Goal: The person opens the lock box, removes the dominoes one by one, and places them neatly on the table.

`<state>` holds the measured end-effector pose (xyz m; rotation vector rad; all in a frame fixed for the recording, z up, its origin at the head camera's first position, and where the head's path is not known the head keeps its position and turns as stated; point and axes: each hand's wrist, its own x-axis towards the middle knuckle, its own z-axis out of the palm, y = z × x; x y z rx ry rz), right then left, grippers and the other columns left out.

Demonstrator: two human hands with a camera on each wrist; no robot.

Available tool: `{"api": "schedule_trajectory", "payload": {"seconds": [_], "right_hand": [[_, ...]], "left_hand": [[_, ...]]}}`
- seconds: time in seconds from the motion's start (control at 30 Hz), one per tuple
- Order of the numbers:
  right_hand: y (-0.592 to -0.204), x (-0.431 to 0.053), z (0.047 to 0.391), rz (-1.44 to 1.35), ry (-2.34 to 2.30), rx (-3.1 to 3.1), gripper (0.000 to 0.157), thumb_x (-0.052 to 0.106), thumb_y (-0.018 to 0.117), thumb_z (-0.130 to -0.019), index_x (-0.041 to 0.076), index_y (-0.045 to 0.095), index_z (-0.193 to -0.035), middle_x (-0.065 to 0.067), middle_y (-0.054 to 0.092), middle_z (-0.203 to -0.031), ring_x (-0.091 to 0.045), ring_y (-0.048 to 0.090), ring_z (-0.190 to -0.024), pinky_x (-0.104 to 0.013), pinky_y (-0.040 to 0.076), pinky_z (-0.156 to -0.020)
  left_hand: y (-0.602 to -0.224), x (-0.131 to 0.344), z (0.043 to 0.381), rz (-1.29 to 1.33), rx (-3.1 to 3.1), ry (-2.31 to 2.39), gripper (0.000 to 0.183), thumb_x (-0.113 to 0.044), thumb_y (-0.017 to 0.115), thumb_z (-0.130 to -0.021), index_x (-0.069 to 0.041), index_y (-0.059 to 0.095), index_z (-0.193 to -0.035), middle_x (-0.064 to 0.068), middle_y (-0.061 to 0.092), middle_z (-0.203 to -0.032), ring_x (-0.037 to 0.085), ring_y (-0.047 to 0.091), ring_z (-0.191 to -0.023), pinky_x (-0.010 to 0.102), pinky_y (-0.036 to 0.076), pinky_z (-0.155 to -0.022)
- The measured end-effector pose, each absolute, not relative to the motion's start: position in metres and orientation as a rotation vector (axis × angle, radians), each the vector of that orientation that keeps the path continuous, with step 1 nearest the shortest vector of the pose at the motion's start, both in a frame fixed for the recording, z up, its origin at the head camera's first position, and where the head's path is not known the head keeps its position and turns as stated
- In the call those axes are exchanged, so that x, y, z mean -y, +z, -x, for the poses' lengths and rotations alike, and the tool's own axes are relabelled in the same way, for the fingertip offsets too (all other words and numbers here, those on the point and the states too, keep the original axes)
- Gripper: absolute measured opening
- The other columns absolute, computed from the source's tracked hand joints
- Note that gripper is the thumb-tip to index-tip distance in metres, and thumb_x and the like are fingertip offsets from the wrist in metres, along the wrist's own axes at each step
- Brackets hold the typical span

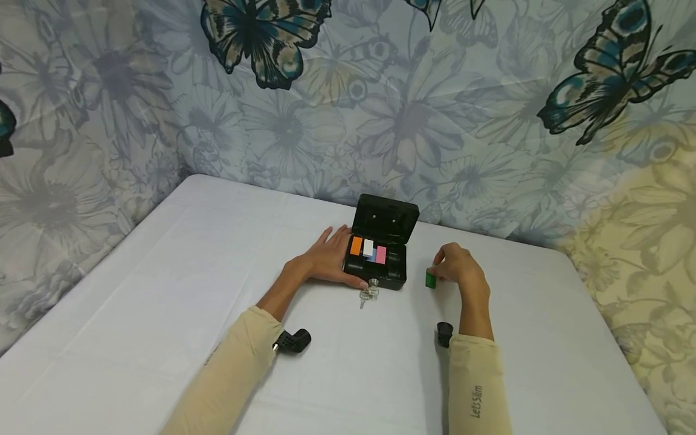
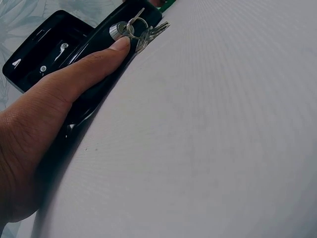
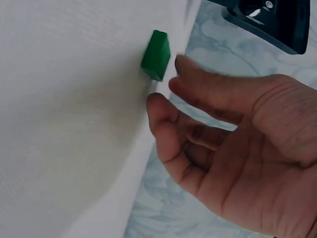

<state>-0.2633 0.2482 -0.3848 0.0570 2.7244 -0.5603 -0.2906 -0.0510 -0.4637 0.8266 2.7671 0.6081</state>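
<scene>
A small black cash box [image 1: 375, 279] stands with its lid [image 1: 386, 219] raised. Inside it lie an orange block [image 1: 356, 245], a white block [image 1: 368, 247], a pink block [image 1: 381, 255] and a partly covered blue piece [image 1: 371, 257]. My left hand [image 1: 328, 258] rests against the box's left side, fingers extended, its thumb laid along the front beside the lock. Keys [image 2: 144, 38] hang on a ring from that lock. To the right of the box, a green block [image 3: 156, 55] stands on the table just beyond my right hand's [image 3: 228, 144] fingertips, which are slightly parted.
A white cloth covers the table [image 1: 337, 374]. Behind it hangs a flower-and-butterfly fabric backdrop [image 1: 408, 115]. Black wrist cameras [image 1: 294, 341] stick out from both sleeves, low over the table.
</scene>
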Motion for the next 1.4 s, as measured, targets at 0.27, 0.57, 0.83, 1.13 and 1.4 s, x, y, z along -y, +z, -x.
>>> {"api": "schedule_trajectory", "payload": {"seconds": [0.27, 0.57, 0.83, 1.13, 1.4], "right_hand": [[-0.382, -0.244, 0.262, -0.039, -0.543, -2.691, 0.031, 0.014, 0.081, -0.090, -0.005, 0.064, -0.108, -0.012, 0.075, -0.079, -0.024, 0.062, -0.082, -0.036, 0.049, -0.074], [-0.381, -0.243, 0.263, -0.031, -0.543, -2.693, 0.029, 0.013, 0.081, -0.089, -0.005, 0.066, -0.106, -0.012, 0.075, -0.079, -0.026, 0.063, -0.083, -0.036, 0.048, -0.074], [-0.382, -0.243, 0.263, -0.037, -0.548, -2.689, 0.031, 0.013, 0.080, -0.090, -0.005, 0.065, -0.110, -0.013, 0.073, -0.082, -0.026, 0.062, -0.084, -0.038, 0.049, -0.075], [-0.375, -0.244, 0.263, -0.032, -0.532, -2.718, 0.039, 0.018, 0.077, -0.094, -0.008, 0.061, -0.118, -0.018, 0.076, -0.086, -0.029, 0.066, -0.087, -0.039, 0.051, -0.076], [-0.368, -0.242, 0.262, 0.024, -0.576, -2.766, 0.041, 0.019, 0.073, -0.097, -0.010, 0.060, -0.124, -0.025, 0.077, -0.097, -0.035, 0.067, -0.093, -0.043, 0.054, -0.077]], "left_hand": [[-0.463, 0.051, 0.290, -0.842, -2.771, 0.624, 0.131, -0.070, 0.077, -0.078, -0.004, 0.007, -0.168, 0.016, 0.012, -0.177, 0.029, 0.004, -0.167, 0.052, -0.004, -0.136], [-0.465, 0.051, 0.290, -0.848, -2.770, 0.648, 0.132, -0.069, 0.078, -0.077, -0.003, 0.008, -0.168, 0.017, 0.013, -0.176, 0.030, 0.004, -0.167, 0.052, -0.005, -0.136], [-0.469, 0.051, 0.293, -0.835, -2.766, 0.648, 0.133, -0.069, 0.076, -0.077, -0.002, 0.005, -0.168, 0.016, 0.010, -0.177, 0.029, 0.002, -0.167, 0.051, -0.007, -0.135], [-0.462, 0.052, 0.290, -0.824, -2.769, 0.622, 0.133, -0.070, 0.077, -0.077, -0.002, 0.006, -0.168, 0.016, 0.011, -0.177, 0.029, 0.003, -0.167, 0.051, -0.005, -0.136], [-0.463, 0.052, 0.292, -0.836, -2.772, 0.625, 0.133, -0.070, 0.076, -0.077, -0.002, 0.006, -0.168, 0.017, 0.011, -0.177, 0.029, 0.004, -0.167, 0.051, -0.005, -0.136]]}}
